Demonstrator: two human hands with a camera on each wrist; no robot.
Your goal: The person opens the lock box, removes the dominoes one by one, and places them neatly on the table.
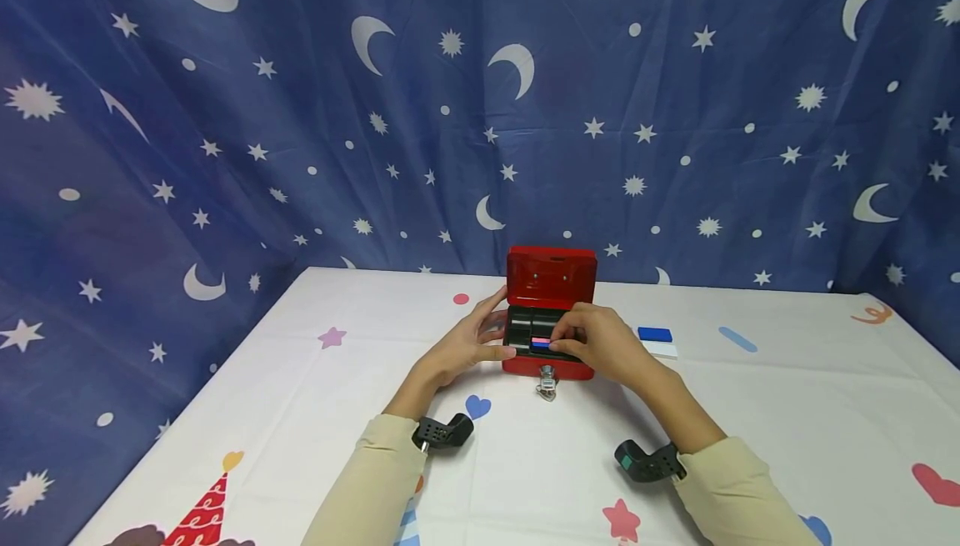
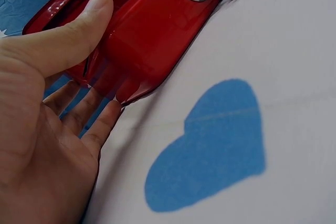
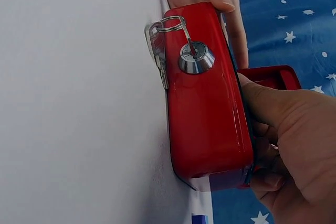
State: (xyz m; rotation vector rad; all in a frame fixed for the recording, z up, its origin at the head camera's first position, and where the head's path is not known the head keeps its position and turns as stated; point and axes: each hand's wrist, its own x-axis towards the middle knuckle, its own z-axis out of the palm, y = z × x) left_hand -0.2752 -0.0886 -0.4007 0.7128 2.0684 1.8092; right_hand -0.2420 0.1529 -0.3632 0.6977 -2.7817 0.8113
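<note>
A red cash box [image 1: 551,369] stands on the table with its lid up, and a black tray [image 1: 519,338] sits inside. The lock [image 3: 196,57] on its front has a key in it, with a second key [image 3: 156,43] hanging from the ring. My left hand [image 1: 461,346] rests against the box's left side, fingers fairly straight and thumb at the front rim. Over the tray, my right hand [image 1: 600,342] has curled fingers and pinches the end of a small pink-and-blue bar [image 1: 541,343]. The bar's right end is hidden by the fingertips.
Right of the box lie a blue flat block [image 1: 655,334] and a white flat piece [image 1: 660,350] just in front of it. The white tablecloth [image 1: 525,463] carries printed shapes. Behind the table hangs a blue curtain [image 1: 420,154] with moons and stars.
</note>
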